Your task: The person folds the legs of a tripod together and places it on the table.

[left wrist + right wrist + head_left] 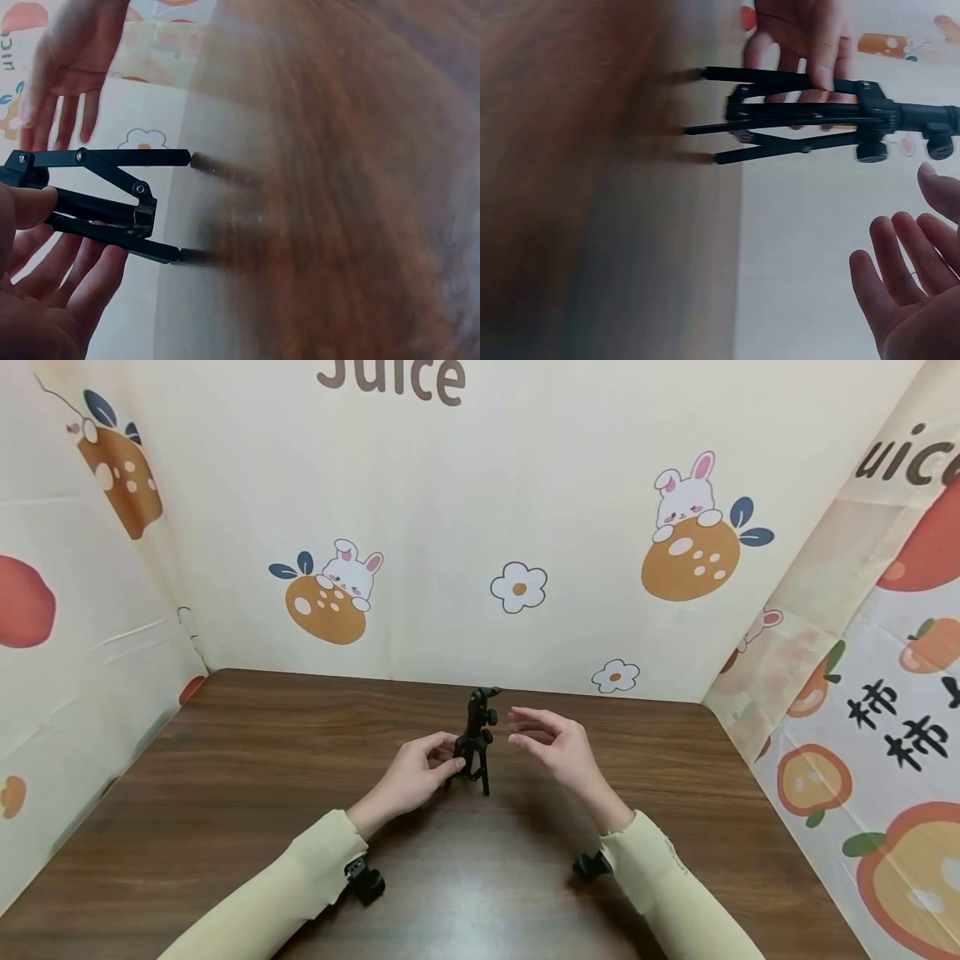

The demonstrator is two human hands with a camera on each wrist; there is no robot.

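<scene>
A small black tripod (pixel 477 735) with spread legs stands upright on the brown wooden table, its feet meeting their reflections. My left hand (pixel 422 772) grips it low on the left, thumb and fingers around a leg, as the left wrist view shows at the tripod's legs (pixel 112 217). To the right, my right hand (pixel 553 743) hovers apart from the tripod, fingers loosely extended and holding nothing. In the right wrist view, two round knobs (pixel 871 148) sit on the tripod's side, close to the right hand's fingers (pixel 892 259).
The wooden table (pixel 225 827) runs back to a pale printed cloth (pixel 450 510) hung behind it. More printed cloth hangs at the left and right sides. A black wrist camera (pixel 366 882) sits on the left sleeve, another (pixel 591 866) on the right.
</scene>
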